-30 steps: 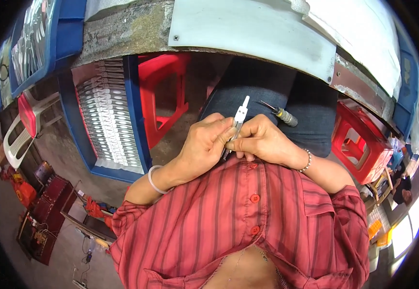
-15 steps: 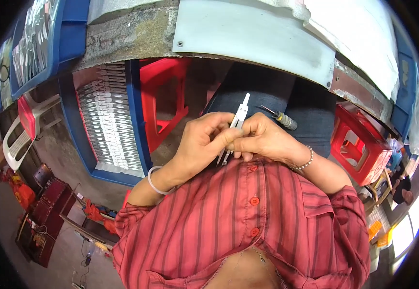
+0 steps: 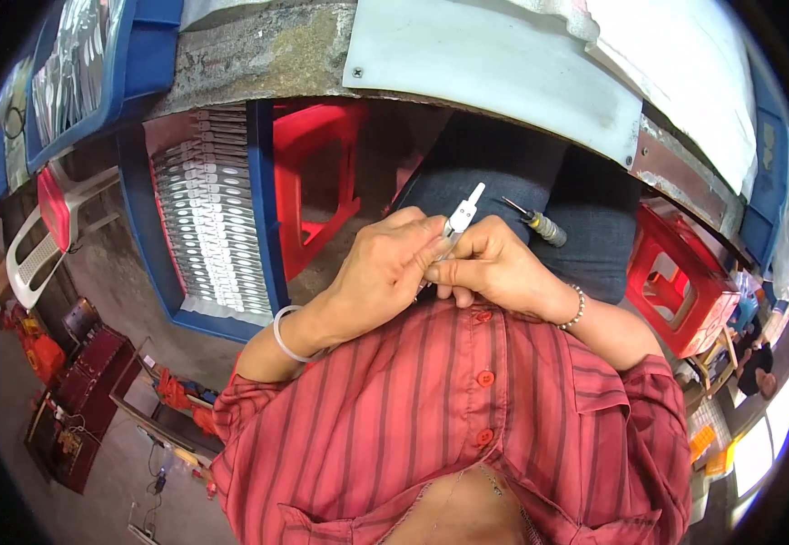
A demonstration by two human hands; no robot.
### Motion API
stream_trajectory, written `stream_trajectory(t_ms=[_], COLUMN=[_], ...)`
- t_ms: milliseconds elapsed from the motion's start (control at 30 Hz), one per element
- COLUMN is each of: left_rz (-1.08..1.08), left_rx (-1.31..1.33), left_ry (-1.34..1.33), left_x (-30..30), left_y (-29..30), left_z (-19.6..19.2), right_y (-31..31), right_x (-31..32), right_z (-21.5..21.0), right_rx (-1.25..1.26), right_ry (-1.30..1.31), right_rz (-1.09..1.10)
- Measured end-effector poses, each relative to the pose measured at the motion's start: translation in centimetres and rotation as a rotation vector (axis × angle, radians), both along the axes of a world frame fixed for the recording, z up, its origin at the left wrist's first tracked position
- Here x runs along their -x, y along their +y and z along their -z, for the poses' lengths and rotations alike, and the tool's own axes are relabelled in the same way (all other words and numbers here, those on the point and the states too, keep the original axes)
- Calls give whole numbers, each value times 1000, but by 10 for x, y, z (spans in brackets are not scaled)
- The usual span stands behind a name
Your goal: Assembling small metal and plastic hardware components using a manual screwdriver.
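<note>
A silvery-white drawing compass (image 3: pixel 462 215) is held between my two hands in front of my shirt. Its narrow top points up and away from me, with two small screws showing at the hinge. My left hand (image 3: pixel 384 262) is closed round its left side, thumb and fingers covering most of the legs. From the other side, my right hand (image 3: pixel 503 265) pinches it with thumb and bent forefinger. Just beyond the right hand, a screwdriver (image 3: pixel 544 225) with a clear handle rests on my jeans, its thin tip toward the upper left.
At left stands a blue crate (image 3: pixel 278 218) packed with rows of similar compasses (image 3: pixel 217 218). A worn bench edge (image 3: pixel 258 56) with a pale plate (image 3: pixel 494 68) crosses beyond my knees. Red stools (image 3: pixel 676 282) flank my legs; another blue bin (image 3: pixel 145 54) sits at the upper left.
My left hand has turned and closed further over the compass, hiding its legs that showed before. The whole view has shifted slightly; the screwdriver stays on the jeans.
</note>
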State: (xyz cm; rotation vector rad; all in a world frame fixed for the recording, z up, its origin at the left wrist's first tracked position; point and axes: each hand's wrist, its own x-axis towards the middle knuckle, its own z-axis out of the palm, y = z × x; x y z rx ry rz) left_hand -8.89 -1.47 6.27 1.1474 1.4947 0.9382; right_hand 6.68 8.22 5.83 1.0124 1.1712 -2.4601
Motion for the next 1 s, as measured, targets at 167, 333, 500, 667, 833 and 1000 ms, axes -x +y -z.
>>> stream_trajectory(t_ms=[167,333,500,667,833,1000], left_rz=[-4,37,71,114,-23,-20], left_rx=[-8,7,0,-24,526,459], left_ry=[-9,2,24,19,-937,-1394], left_x=[0,3,4,6,13,10], left_y=[-3,-7,-9,-12,4,-2], left_z=[-5,-6,-4,2,18,53], right_y=[1,3,0,9,5,7], right_x=[0,2,-1,2,-6,-3], right_z=[-4,-10,-7,-16,6,6], right_rx=[34,29,27,48,321,442], right_ry=[6,10,16,-62,-20,-31], right_rz=[-34,-60,-69,-138,57,170])
